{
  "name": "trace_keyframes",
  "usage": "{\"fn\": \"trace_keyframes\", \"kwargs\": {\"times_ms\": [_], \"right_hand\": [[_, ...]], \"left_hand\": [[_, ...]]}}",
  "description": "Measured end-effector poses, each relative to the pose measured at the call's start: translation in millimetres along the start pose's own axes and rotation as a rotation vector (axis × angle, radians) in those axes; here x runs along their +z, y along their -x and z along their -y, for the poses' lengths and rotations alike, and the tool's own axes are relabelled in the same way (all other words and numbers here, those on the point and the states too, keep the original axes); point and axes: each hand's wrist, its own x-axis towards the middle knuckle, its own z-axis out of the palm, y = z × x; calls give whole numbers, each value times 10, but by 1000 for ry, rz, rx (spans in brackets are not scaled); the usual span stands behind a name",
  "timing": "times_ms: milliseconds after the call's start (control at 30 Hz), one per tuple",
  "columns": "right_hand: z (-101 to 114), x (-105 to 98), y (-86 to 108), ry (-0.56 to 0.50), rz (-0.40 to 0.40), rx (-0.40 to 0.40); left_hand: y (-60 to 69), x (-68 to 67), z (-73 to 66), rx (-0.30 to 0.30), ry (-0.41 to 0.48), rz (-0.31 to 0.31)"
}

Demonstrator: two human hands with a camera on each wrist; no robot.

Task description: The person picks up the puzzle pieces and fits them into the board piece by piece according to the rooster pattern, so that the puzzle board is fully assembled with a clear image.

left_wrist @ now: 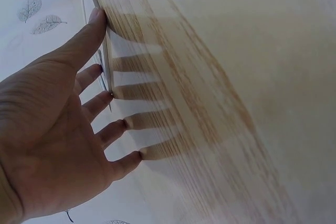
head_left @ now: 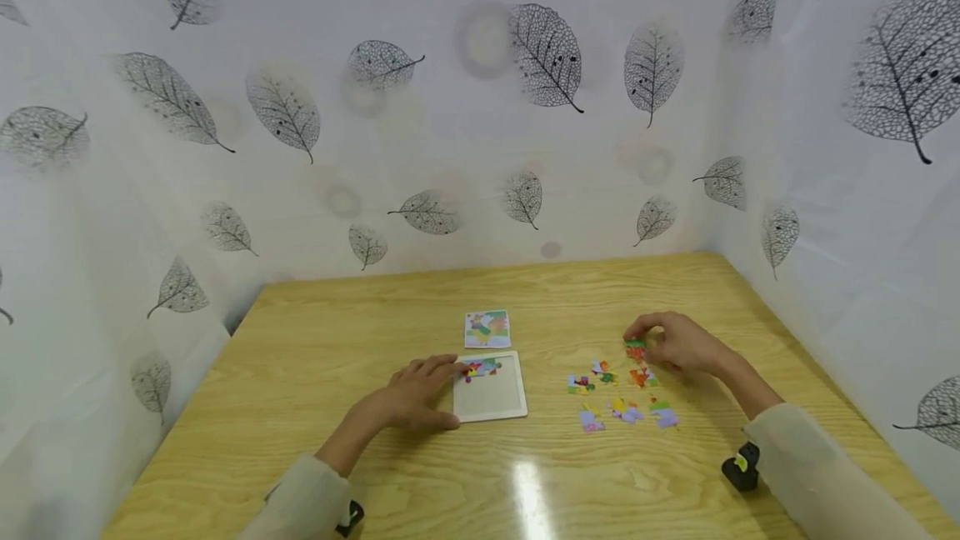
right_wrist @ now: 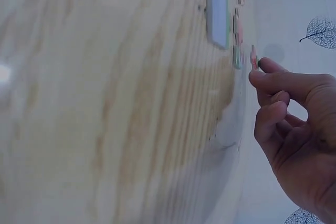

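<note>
Glossy wood-grain table (head_left: 330, 319) under hands (head_left: 416, 394) (head_left: 684, 344); leaf-print sheeting (head_left: 450, 132) behind, both sides

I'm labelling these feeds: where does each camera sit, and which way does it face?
Head: on the head, facing forward and down at table, tray and puzzle pieces; left hand, right hand and sleeves show.
Left wrist: worn there, facing table and tray edge; mainly left hand shows.
Right wrist: worn there, facing table and puzzle pieces; right hand shows.
Shared: head and right wrist both show the pinched piece.
</note>
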Motion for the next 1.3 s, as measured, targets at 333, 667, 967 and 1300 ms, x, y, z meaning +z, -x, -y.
{"fn": "trace_keyframes", "kwargs": {"times_ms": [333, 667, 967, 1300], "right_hand": [[153, 169, -126, -104, 2, -45], [416, 491, -338, -140, 54, -84], [760, 766, -531, -163, 85, -116], [970, 1079, -779, -119, 102, -116]], "left_hand": [[-7, 42, 30, 15, -8, -17], [-23, 53, 36, -1, -2, -13], [50, -78, -122, -27, -9, 7], [-11, -6, -25, -7, -18, -4]]}}
